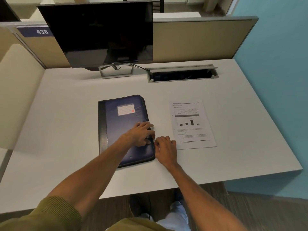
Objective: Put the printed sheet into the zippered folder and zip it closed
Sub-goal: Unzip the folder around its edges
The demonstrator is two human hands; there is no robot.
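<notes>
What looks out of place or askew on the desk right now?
Nothing stands out. The zippered folder lies flat and shut, the printed sheet flat and uncreased beside it, slightly rotated. Only the cable hatch behind stands open.

Sheet [192,124] text too small to read. Folder [123,129] zipper pull hidden under hands [141,133]. Monitor [100,34] top cut off.

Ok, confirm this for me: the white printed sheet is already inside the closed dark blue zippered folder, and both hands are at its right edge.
Not quite. The head view shows the white printed sheet lying on the pale desk, right of the closed dark blue zippered folder. The left hand and right hand are at its right edge.
</notes>
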